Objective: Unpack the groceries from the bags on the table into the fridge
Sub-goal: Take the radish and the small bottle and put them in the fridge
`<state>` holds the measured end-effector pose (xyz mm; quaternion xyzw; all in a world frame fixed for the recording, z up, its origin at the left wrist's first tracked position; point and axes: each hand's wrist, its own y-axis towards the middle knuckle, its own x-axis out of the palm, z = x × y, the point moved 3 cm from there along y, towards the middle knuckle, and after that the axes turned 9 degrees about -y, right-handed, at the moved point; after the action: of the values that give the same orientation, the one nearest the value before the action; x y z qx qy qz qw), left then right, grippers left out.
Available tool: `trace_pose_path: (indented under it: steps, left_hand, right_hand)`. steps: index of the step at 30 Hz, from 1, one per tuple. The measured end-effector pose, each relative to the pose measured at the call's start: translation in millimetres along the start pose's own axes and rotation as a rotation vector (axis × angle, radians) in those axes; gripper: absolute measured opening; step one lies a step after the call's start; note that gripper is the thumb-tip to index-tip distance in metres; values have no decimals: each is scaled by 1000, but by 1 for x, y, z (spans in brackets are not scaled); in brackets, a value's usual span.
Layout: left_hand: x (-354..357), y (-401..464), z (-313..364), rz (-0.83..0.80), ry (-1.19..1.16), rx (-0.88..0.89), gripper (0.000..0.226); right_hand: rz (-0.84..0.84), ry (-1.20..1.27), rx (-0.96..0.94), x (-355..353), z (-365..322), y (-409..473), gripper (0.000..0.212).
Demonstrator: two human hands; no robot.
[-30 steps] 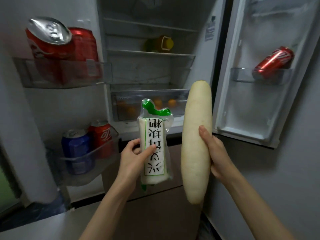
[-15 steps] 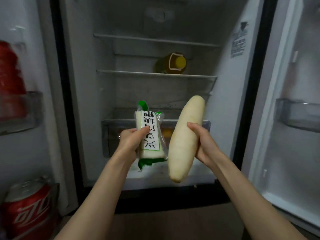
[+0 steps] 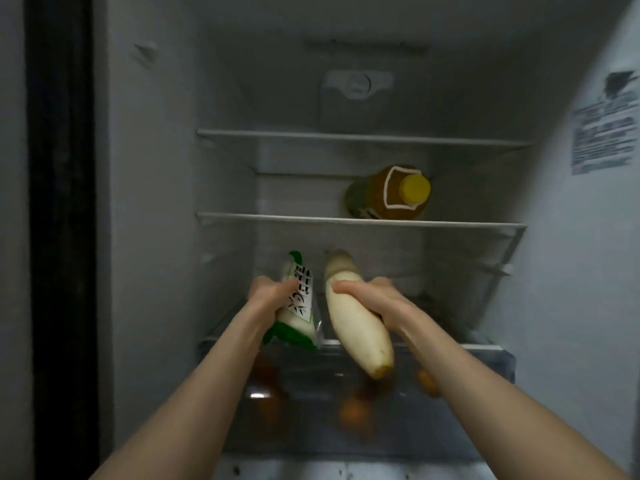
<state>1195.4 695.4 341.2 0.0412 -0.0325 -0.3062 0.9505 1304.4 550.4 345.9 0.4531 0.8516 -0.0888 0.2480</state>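
Head view: a long pale white radish (image 3: pixel 356 323), smooth-skinned w/ a yellowish cut end toward the viewer, is gripped around its middle by the right hand (image 3: pixel 372 297), fingers curled over the top. A clear packet (image 3: pixel 298 303) w/ green ends and a white label printed in black characters is held by the left hand (image 3: pixel 268 294), fingers and thumb wrapped round it. Both items are tilted, far ends pointing into the fridge (image 3: pixel 156 202), in the space under the lower glass shelf (image 3: pixel 360 220) and above the crisper drawer (image 3: pixel 467 368); radish just right of packet, whether they touch can't be told.

Count: 1 radish, 1 packet, 2 glass shelves, 1 yellow-capped bottle (image 3: pixel 391 194) lying on the lower shelf at right. Several orange round fruits (image 3: pixel 353 412) are seen blurred through the drawer front; exact no. can't be told.

Vs. 0.5 s ago: both hands have been pushed deeper into the fridge and the items tipped from near upright to pointing inward. The view has closed in; door bins and cans are no longer in frame.
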Motion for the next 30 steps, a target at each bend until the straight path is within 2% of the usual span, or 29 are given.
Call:
trace_pose_path:
  steps: [6, 9, 17, 20, 24, 27, 30]
  left_hand:
    - [-5, 45, -12, 70, 76, 23, 27]
    - [-8, 61, -17, 102, 145, 46, 15]
    - [-14, 92, -26, 63, 418, 32, 23]
    - [-14, 92, -26, 70, 534, 67, 25]
    - [-8, 80, -21, 32, 635, 98, 28]
    - [-7, 67, -26, -17, 726, 149, 28]
    - [-9, 54, -35, -82, 867, 166, 36]
  right_hand:
    - [-109, -97, -5, 25, -9, 45, 61]
    - [-115, -246, -29, 32, -10, 58, 54]
    - [-147, -369, -63, 35, -18, 73, 49]
    - [-142, -360, -94, 34, -19, 72, 46]
    - [-117, -311, -183, 33, -16, 66, 31]
    - [-71, -246, -264, 33, -9, 61, 39]
    - [-102, -111, -302, 37, 1, 53, 44]
